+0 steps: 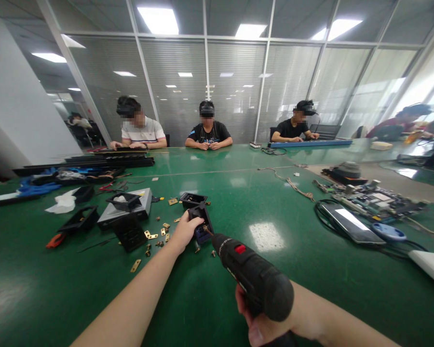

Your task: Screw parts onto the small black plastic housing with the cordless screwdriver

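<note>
My left hand [185, 232] grips a black plastic housing [205, 218], tilted up from the green tabletop, with its thumb over the near rim. In my right hand [255, 320] is a black cordless drill [255, 270] with a red switch on top. The drill's bit points left into the housing, at a small brass-coloured part [205, 228] inside. Whether the bit touches it is too small to tell. Just behind the housing lies another black housing [193, 199]. Small brass plates [151, 236] and several screws [148, 250] are scattered left of my left hand.
At left, black housings [80, 220] lie around a silver box [144, 205], with blue gloves [36, 185] beyond. A circuit board [378, 198], a cabled phone-like device [350, 224] and a blue oval object [388, 232] lie at right. Co-workers sit across the table [231, 176].
</note>
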`<state>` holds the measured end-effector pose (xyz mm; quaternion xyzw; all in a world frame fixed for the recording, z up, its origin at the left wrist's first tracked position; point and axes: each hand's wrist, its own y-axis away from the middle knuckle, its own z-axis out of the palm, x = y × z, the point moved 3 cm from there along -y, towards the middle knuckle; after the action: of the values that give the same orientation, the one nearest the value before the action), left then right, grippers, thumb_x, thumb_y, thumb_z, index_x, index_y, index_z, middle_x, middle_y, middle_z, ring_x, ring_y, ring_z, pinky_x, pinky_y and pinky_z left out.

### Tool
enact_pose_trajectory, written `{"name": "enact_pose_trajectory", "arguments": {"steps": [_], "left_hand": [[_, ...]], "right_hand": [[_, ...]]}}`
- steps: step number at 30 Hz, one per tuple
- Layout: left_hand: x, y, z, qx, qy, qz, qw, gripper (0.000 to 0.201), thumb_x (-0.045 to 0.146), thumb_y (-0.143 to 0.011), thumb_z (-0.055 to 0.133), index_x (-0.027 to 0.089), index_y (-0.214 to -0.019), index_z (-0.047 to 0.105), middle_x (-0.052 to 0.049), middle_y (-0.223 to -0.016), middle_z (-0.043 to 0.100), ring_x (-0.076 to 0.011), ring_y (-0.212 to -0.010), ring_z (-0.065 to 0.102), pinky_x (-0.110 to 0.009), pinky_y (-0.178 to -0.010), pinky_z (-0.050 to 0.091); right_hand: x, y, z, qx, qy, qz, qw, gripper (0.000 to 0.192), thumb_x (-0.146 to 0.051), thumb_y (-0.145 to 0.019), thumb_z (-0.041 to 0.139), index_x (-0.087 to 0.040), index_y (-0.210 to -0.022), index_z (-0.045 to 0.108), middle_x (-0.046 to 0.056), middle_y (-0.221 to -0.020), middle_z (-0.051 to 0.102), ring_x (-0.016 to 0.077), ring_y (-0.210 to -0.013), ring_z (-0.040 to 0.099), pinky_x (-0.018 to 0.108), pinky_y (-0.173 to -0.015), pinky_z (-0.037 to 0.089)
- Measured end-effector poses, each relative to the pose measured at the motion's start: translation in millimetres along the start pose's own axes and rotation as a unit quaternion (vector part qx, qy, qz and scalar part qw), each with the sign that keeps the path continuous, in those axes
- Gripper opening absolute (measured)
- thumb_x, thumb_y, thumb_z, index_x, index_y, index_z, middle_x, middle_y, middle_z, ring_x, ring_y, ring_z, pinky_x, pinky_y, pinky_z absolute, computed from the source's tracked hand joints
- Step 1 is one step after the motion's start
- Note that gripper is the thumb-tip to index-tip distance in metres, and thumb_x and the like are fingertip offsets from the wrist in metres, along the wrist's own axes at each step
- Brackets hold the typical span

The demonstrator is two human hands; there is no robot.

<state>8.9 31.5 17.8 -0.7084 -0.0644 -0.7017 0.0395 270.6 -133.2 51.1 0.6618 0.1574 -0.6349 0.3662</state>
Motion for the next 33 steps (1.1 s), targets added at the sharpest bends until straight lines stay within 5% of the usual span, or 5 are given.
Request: {"name": "enact_pose_trajectory", "arguments": {"steps": [33], "left_hand": [[3.4, 3.1, 1.0, -0.003, -0.005, 0.000, 1.000, 0.048, 0.041, -0.066, 0.083, 0.022, -0.108, 0.070, -0.006, -0.094, 0.079, -0.0318, -0.090, 0.078, -0.051, -0.092, 0.065]], "right_hand": [[-2.1, 1.2, -1.8, -0.008, -0.023, -0.015, 1.000, 0.064, -0.039, -0.042, 0.117, -0.018, -0.085, 0.075, -0.004, -0.075, 0.073, 0.0128, -0.068, 0.062, 0.023, -0.060, 0.046]]}}
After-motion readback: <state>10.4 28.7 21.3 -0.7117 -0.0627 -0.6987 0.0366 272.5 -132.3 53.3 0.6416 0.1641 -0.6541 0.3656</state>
